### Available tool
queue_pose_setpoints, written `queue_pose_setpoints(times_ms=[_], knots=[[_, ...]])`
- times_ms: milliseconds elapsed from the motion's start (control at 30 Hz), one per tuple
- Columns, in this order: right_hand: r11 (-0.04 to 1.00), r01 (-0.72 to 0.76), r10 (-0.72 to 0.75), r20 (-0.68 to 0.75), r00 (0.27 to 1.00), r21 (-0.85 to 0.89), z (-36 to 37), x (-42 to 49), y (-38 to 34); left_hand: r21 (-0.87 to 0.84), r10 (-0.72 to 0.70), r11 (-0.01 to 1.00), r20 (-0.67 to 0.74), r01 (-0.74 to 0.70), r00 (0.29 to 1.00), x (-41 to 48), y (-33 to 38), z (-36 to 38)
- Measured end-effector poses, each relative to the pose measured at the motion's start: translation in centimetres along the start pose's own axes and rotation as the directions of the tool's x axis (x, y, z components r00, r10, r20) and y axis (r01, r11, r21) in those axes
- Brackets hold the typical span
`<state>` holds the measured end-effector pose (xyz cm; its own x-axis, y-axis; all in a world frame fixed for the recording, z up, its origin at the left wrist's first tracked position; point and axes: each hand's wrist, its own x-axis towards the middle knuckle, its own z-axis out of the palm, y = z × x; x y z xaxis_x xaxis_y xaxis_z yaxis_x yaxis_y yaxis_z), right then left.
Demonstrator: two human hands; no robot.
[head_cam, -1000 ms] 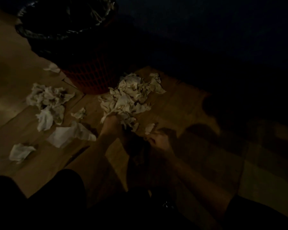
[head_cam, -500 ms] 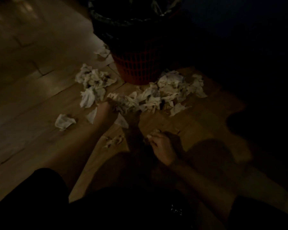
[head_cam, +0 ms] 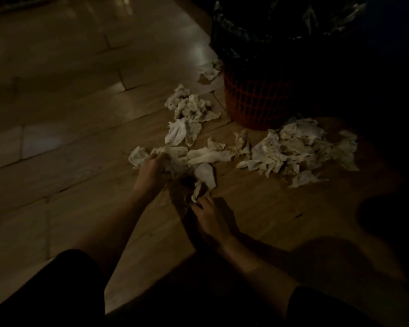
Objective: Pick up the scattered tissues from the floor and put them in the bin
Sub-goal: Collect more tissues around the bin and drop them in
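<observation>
Crumpled white tissues lie on the dim wooden floor in front of a red mesh bin lined with a black bag. A big heap of tissues sits right of the bin's base, a smaller clump to its left, and one tissue by the bin's side. My left hand is closed over a bunch of tissues in the middle of the floor. Just below, my right hand pinches the lower end of a tissue with its fingertips.
The floor is pale wood planks, lit at the left and dark at the right. My dark-clothed knees fill the bottom corners. Deep shadow hides everything right of and behind the bin.
The view has shifted, so the bin now sits further right. My left hand has gathered more tissues towards itself, and my right hand has moved up to the tissue beside it.
</observation>
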<state>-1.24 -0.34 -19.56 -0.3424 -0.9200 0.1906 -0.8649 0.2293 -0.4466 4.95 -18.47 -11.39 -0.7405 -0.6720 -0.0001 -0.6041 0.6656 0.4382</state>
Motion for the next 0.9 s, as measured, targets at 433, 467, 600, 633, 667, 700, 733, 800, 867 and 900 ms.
queue_pose_setpoints(times_ms=[433, 467, 600, 633, 667, 700, 733, 800, 867, 900], knots=[[0.863, -0.500, 0.502, -0.243, 0.830, 0.074, -8.8, 5.8, 12.5, 0.231, -0.131, 0.969, 0.172, 0.090, 0.976, 2.8, 5.7, 7.3], [0.836, -0.549, 0.537, -0.218, 0.815, 0.006, -8.7, 6.0, 13.2, 0.196, -0.135, 0.975, 0.159, 0.103, 0.978, 3.0, 5.4, 7.1], [0.798, -0.599, 0.585, -0.153, 0.797, -0.066, -7.4, 5.2, 13.8, 0.086, -0.071, 0.994, 0.121, 0.061, 0.990, 3.9, 4.0, 6.2], [0.807, -0.586, 0.571, -0.153, 0.806, -0.072, -7.1, 5.0, 13.9, 0.046, -0.066, 0.997, 0.106, 0.061, 0.992, 4.0, 3.9, 5.8], [0.817, -0.573, 0.559, -0.147, 0.816, -0.071, -7.0, 4.8, 14.0, 0.007, -0.079, 0.997, 0.085, 0.078, 0.993, 4.1, 3.9, 5.4], [0.822, -0.567, 0.557, -0.139, 0.819, -0.047, -7.1, 4.7, 14.1, -0.030, -0.094, 0.995, 0.056, 0.096, 0.994, 4.3, 3.9, 5.0], [0.821, -0.571, 0.566, -0.138, 0.813, 0.008, -7.5, 4.7, 14.3, -0.058, -0.113, 0.992, 0.024, 0.114, 0.993, 4.5, 3.9, 4.6], [0.783, -0.600, 0.621, -0.148, 0.769, 0.166, -8.5, 4.7, 14.8, -0.103, -0.137, 0.986, -0.059, 0.131, 0.989, 4.9, 3.7, 3.8], [0.748, -0.605, 0.658, -0.183, 0.731, 0.273, -9.6, 5.0, 14.8, -0.134, -0.157, 0.981, -0.146, 0.138, 0.977, 5.5, 3.3, 2.9], [0.753, -0.589, 0.653, -0.215, 0.726, 0.293, -10.1, 5.3, 14.6, -0.145, -0.162, 0.980, -0.189, 0.136, 0.968, 5.8, 3.2, 2.4]])
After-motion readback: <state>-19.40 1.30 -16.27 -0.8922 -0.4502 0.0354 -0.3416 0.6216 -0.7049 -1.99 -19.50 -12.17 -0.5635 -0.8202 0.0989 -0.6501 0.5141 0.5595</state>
